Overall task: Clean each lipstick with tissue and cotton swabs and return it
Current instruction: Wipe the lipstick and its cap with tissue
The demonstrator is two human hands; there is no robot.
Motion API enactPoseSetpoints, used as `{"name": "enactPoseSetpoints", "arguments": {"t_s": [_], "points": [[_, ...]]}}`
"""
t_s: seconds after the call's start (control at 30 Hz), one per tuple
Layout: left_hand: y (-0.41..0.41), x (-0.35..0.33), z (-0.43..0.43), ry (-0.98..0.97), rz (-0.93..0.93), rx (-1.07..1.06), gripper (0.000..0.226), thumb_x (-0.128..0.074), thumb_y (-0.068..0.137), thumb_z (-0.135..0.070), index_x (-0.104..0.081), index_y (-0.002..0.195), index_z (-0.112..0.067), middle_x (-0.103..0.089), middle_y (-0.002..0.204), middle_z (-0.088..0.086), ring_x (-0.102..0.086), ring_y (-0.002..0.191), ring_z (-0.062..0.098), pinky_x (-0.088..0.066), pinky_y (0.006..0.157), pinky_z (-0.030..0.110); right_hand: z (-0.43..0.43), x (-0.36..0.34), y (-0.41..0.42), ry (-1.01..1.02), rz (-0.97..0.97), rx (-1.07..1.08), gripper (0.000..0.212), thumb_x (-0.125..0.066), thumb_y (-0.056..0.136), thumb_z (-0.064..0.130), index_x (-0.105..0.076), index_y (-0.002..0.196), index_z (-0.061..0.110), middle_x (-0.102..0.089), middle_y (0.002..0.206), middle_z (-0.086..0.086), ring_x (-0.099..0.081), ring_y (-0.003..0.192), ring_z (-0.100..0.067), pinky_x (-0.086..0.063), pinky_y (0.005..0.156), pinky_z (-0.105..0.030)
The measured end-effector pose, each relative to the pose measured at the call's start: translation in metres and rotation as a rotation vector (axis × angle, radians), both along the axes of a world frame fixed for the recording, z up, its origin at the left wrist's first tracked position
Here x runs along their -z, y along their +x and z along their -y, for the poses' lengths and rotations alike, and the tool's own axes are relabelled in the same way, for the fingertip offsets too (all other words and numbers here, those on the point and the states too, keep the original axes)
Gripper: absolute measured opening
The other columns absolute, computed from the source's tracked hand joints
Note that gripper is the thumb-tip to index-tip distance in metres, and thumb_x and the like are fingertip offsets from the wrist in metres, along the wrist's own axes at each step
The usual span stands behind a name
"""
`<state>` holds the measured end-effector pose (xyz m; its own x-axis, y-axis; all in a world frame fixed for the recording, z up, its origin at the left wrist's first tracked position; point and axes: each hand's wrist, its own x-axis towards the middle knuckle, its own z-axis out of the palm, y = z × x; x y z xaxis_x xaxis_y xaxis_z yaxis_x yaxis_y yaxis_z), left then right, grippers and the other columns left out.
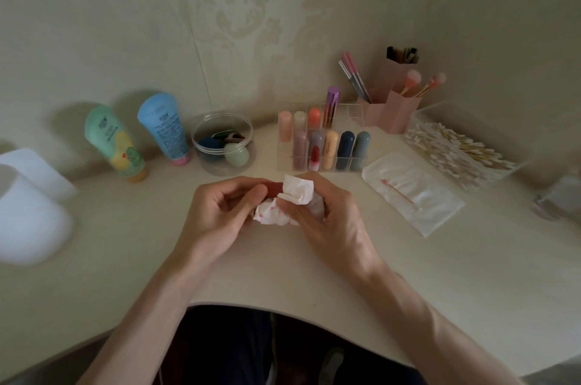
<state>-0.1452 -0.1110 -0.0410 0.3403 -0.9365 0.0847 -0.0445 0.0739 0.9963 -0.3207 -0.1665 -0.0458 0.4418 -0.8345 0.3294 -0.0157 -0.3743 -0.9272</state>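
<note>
- Left hand (pixel 220 211): fingers curled, pinching red lipstick (pixel 273 189) at its left end.
- Right hand (pixel 327 215): fingers clenched round stained tissue (pixel 297 193), which covers the lipstick's right end.
- Lipstick axis: apparently left-right, between the hands.
- Clear organizer (pixel 284 161): straight beyond, near both hands.

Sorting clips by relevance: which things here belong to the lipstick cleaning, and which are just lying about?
In use: left hand holding red lipstick; right hand gripping stained tissue; lipstick organiser; cotton swab box; used swab on a white pad.
Lying about: green tube; blue tube; sponge jar; pink brush holder; white soft items, far left.
</note>
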Motion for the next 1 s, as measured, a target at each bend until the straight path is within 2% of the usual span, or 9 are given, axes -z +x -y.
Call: {"name": "enactPoseSetpoints", "arguments": {"t_s": [0.23,0.33,0.4,0.47,0.53,0.63,0.8,0.9,1.0], "points": [[0.0008,-0.0022,-0.003,-0.072,0.075,0.022,0.027,-0.074,0.081,-0.023,-0.078,0.107,-0.017,-0.081,0.099,-0.001,-0.077,0.097,0.016,-0.058,0.08,0.022,0.0002,-0.0003,0.0016,0.089,0.044,-0.033,0.008,-0.073,0.096,0.005,-0.073,0.104,0.002,-0.077,0.085,0.009,-0.074,0.08,-0.002,-0.054,0.069,-0.016],[-0.0027,-0.0074,-0.0032,-0.059,0.002,0.042,0.025,-0.071,0.085,-0.022,-0.077,0.108,-0.018,-0.081,0.098,0.001,-0.073,0.083,0.013,-0.054,0.064,0.021,0.0,-0.002,0.002,0.103,0.082,-0.027,0.01,-0.074,0.096,0.005,-0.074,0.106,0.003,-0.078,0.088,0.0,-0.076,0.083,-0.009,-0.059,0.071,-0.024],[-0.0032,-0.0088,-0.0037,-0.03,-0.021,0.074,0.026,-0.065,0.091,-0.029,-0.078,0.112,-0.02,-0.08,0.097,0.005,-0.064,0.068,0.017,-0.047,0.052,0.023,-0.0002,-0.0022,0.0026,0.085,0.083,-0.019,0.009,-0.073,0.096,0.003,-0.073,0.104,0.003,-0.077,0.083,0.004,-0.075,0.079,-0.007,-0.057,0.07,-0.021],[-0.002,-0.0068,-0.0029,0.007,-0.009,0.085,0.027,-0.061,0.094,-0.034,-0.08,0.107,-0.021,-0.078,0.085,0.006,-0.059,0.061,0.014,-0.042,0.048,0.022,-0.0013,-0.001,0.0034,0.03,0.035,-0.012,0.006,-0.074,0.096,0.007,-0.072,0.101,0.004,-0.077,0.08,0.002,-0.074,0.077,-0.01,-0.056,0.07,-0.024],[-0.002,-0.0051,-0.0022,-0.004,0.003,0.064,0.023,-0.064,0.091,-0.028,-0.08,0.101,-0.015,-0.078,0.082,0.002,-0.068,0.066,0.009,-0.047,0.054,0.017,-0.0025,0.0006,0.0039,0.013,0.0,-0.005,0.007,-0.075,0.096,0.01,-0.072,0.1,0.005,-0.076,0.079,-0.001,-0.075,0.076,-0.016,-0.06,0.071,-0.033],[-0.0012,-0.003,-0.0007,-0.056,0.049,0.048,0.019,-0.071,0.086,-0.013,-0.077,0.104,-0.01,-0.081,0.095,0.0,-0.077,0.087,0.012,-0.055,0.072,0.016,-0.0017,0.0013,0.0048,0.071,0.015,-0.012,0.005,-0.073,0.097,0.006,-0.071,0.097,0.002,-0.076,0.077,-0.005,-0.073,0.073,-0.012,-0.059,0.07,-0.029],[-0.0034,-0.0069,-0.0026,-0.049,0.026,0.055,0.026,-0.072,0.083,-0.024,-0.077,0.107,-0.016,-0.081,0.098,0.002,-0.077,0.089,0.015,-0.057,0.069,0.021,0.0001,-0.0005,0.0045,0.072,0.044,-0.032,0.002,-0.07,0.098,0.0,-0.071,0.097,0.0,-0.075,0.076,0.002,-0.07,0.072,-0.009,-0.057,0.07,-0.025],[-0.0036,-0.0065,-0.0014,0.029,-0.032,0.056,0.027,-0.063,0.09,-0.037,-0.079,0.104,-0.019,-0.08,0.091,0.007,-0.073,0.078,0.013,-0.053,0.061,0.019,0.0009,-0.0014,0.0032,0.036,0.015,-0.013,0.002,-0.073,0.096,0.004,-0.072,0.097,0.004,-0.075,0.077,0.002,-0.071,0.072,-0.008,-0.054,0.07,-0.02],[-0.0016,-0.0019,-0.0004,-0.002,0.048,0.013,0.018,-0.065,0.093,-0.025,-0.081,0.097,-0.015,-0.08,0.086,0.004,-0.072,0.075,0.01,-0.052,0.062,0.016,0.0005,-0.0002,0.0032,0.016,-0.027,0.007,0.004,-0.075,0.095,0.009,-0.072,0.096,0.007,-0.076,0.077,0.001,-0.073,0.073,-0.011,-0.054,0.071,-0.022]]}}
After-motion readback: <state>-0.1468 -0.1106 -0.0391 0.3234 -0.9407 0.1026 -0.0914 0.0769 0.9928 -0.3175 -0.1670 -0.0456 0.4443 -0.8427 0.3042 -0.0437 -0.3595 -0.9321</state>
